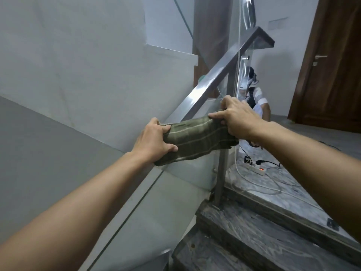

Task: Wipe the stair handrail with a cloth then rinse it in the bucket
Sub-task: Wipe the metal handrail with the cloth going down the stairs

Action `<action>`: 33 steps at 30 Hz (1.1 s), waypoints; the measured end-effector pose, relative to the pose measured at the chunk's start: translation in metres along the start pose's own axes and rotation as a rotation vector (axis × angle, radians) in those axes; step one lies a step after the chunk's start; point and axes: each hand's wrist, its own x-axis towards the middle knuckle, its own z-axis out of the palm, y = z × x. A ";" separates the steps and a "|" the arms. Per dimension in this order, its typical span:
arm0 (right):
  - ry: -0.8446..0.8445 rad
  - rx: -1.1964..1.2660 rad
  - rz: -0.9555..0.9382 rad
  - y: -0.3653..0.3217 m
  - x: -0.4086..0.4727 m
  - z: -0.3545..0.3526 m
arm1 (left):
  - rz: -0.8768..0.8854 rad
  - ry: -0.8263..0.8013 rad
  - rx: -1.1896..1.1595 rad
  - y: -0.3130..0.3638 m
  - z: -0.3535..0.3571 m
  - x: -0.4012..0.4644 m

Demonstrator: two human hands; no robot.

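Both hands — left hand (pixel 154 141), right hand (pixel 237 118) — clutch cloth (pixel 197 139) over handrail (pixel 218 75).

Head camera looks down, close above handrail (pixel 218 75).

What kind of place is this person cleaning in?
Probably an indoor stairwell in a home or small building: a metal handrail over glass panels, grey stone steps, and a wooden door on the landing above.

Marble landing (pixel 289 194) carries power strip (pixel 257 170), cables (pixel 273 189).
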 end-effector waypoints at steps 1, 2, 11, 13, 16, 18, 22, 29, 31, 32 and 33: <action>0.004 -0.001 -0.020 -0.005 0.020 0.004 | -0.044 0.026 0.004 -0.010 -0.001 0.006; 0.005 -0.006 -0.040 -0.010 0.036 0.006 | -0.081 0.046 0.017 -0.017 -0.001 0.009; -0.003 -0.028 -0.201 -0.043 0.135 0.039 | -0.392 0.064 0.053 -0.050 0.016 0.020; 0.068 -0.072 -0.216 -0.043 0.139 0.048 | -0.437 0.075 0.137 -0.049 0.021 0.016; 0.241 -0.135 -0.240 -0.043 0.138 0.054 | -0.391 0.124 0.311 -0.042 0.027 0.007; 0.269 -0.246 -0.323 -0.046 0.134 0.056 | -0.218 0.193 0.205 -0.039 0.029 0.005; 0.107 -0.311 -0.436 -0.049 0.130 0.062 | -0.027 -0.022 0.006 -0.036 0.040 0.014; -0.175 -0.154 -0.397 -0.038 0.131 0.067 | -0.120 -0.173 0.106 -0.045 0.056 0.017; -0.346 -0.146 -0.379 -0.041 0.133 0.059 | -0.118 -0.160 0.119 -0.047 0.056 0.014; -0.432 -0.124 -0.369 -0.042 0.135 0.055 | -0.118 -0.159 0.126 -0.049 0.056 0.012; -0.493 -0.114 -0.371 -0.041 0.137 0.054 | -0.117 -0.160 0.130 -0.050 0.056 0.010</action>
